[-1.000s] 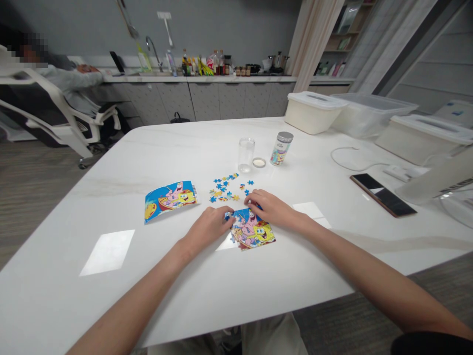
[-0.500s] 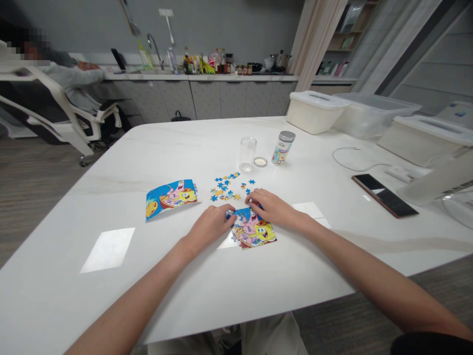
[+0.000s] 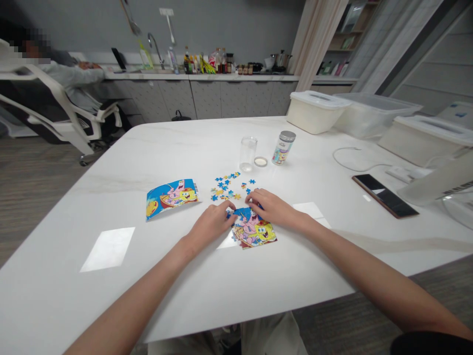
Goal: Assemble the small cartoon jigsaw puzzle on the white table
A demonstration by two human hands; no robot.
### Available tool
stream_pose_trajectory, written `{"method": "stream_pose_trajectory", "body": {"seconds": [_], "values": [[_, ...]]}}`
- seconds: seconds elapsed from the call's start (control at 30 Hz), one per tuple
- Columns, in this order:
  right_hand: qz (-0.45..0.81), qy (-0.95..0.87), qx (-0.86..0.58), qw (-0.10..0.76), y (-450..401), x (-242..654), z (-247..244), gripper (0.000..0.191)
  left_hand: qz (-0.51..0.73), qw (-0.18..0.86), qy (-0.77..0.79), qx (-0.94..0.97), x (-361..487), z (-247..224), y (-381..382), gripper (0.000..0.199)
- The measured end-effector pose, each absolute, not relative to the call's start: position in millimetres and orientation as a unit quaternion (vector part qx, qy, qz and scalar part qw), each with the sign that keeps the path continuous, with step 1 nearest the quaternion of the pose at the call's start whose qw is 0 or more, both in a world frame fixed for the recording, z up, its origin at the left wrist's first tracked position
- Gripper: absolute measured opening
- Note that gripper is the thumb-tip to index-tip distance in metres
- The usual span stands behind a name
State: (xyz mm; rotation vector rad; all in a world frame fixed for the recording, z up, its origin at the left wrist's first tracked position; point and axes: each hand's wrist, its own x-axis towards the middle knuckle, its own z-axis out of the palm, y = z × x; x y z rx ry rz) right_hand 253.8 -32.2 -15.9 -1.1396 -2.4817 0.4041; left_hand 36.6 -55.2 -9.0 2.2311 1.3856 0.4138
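Note:
A partly joined cartoon puzzle lies on the white table between my hands. My left hand is at its upper left corner, thumb and fingers closed round a small blue puzzle piece. At the top edge, my right hand rests with bent fingertips touching the puzzle; whether anything is under them is hidden. Several loose pieces are scattered just beyond. To the left lies a curved picture sheet with the same cartoon figures.
Behind the pieces stand a clear jar, a ring-like lid and a printed can. A phone, a white cable and plastic boxes are at the right. A person sits at the far left.
My left hand has shifted very slightly at the puzzle's upper left corner. My right hand stays in place.

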Motion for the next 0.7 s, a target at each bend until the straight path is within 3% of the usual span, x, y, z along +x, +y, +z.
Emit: {"method": "stream_pose_trajectory", "body": {"seconds": [0.13, 0.27, 0.7], "values": [[0.13, -0.901, -0.347, 0.224, -34.8, 251.5, -11.6, 0.024, 0.148, 0.235, 0.506, 0.816, 36.9, -8.9, -54.8, 0.019], [0.109, -0.927, -0.298, 0.201, -39.7, 247.7, -6.1, 0.027, 0.146, 0.235, 0.505, 0.818, 36.3, -8.8, -55.1, 0.02], [0.153, -0.916, -0.323, 0.182, -41.8, 248.2, -9.7, 0.028, 0.208, 0.363, 0.537, 0.732, 34.5, -6.9, -46.2, 0.012]]}}
